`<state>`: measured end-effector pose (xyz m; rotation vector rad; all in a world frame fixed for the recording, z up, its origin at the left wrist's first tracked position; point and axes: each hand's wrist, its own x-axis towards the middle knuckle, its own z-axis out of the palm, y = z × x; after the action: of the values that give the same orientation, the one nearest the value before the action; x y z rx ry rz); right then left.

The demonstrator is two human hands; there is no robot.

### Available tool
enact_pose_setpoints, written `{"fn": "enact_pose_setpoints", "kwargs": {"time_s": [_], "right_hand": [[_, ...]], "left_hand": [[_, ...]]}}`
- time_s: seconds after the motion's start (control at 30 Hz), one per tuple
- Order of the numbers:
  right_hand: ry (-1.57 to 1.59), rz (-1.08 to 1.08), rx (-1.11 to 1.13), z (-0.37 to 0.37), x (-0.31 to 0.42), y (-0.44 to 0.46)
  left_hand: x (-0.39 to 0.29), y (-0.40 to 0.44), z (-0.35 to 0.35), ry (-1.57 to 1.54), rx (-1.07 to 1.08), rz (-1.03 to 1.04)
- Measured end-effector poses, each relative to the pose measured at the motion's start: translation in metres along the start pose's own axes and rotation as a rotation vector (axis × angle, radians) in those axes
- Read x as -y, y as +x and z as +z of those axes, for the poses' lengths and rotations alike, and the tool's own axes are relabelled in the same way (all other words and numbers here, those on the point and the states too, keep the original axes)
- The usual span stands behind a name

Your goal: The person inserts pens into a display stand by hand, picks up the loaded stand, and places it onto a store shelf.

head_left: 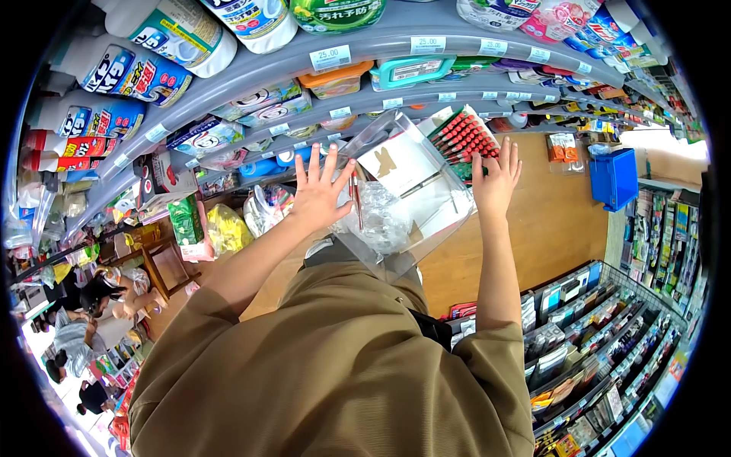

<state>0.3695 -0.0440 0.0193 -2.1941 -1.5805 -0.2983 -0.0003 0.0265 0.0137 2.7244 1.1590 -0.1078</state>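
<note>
As the left hand (324, 190) and right hand (495, 181) spread wide beside a clear box (394, 265), brown floor (533, 236) lay below them. Shelves (384, 52) stood beyond, a blue bin (614, 179) rightward.

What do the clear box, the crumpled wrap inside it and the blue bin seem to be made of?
Clear box: probably stiff, glossy plastic; its see-through walls hold straight edges. Crumpled wrap: likely thin plastic film, clear with shiny creases. Blue bin: perhaps moulded plastic, from its even, opaque colour.

A grey shelf (381, 50) bears bottles (179, 34); the lower shelf (365, 107), an orange tub (337, 78) and teal tub (411, 70).
</note>
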Motion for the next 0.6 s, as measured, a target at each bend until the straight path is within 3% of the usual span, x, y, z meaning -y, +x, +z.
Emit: {"fn": "enact_pose_setpoints", "kwargs": {"time_s": [0.1,0.6], "right_hand": [[0.082,0.096,-0.018,0.006,-0.007,0.001],[0.154,-0.035,0.063,-0.002,-0.017,0.004]], "left_hand": [[0.0,-0.001,0.0,0.027,0.007,-0.006],[-0.001,0.003,0.0,0.018,0.056,-0.014]]}}
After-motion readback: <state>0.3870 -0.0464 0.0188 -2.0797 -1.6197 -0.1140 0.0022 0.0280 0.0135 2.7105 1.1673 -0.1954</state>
